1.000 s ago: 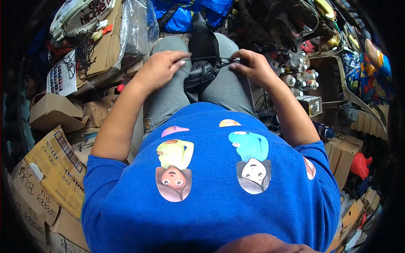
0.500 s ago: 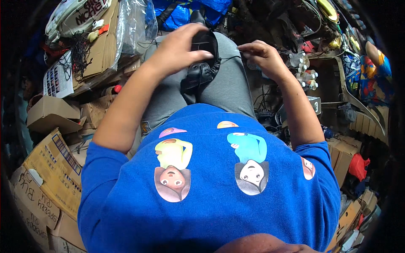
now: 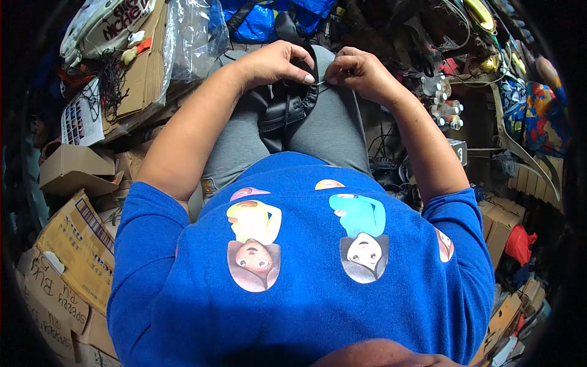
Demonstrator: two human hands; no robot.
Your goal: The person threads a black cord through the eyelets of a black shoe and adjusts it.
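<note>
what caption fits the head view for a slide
Seated person's left hand and right hand pinch a black leather piece on their lap.

Cardboard boxes, printed sheets and bags crowd both sides of the seated person.

A stack of brown printed cardboard cartons (image 3: pixel 67 269) fills the lower left, with a smaller open brown box (image 3: pixel 67 168) above it. A white sheet with rows of small coloured pictures (image 3: pixel 79 119) lies higher, beside a flattened brown cardboard panel (image 3: pixel 143 67) and a clear plastic bag (image 3: pixel 192 37). Small brown boxes (image 3: pixel 504 223) and a red plastic bag (image 3: pixel 520 241) sit at right.
</note>
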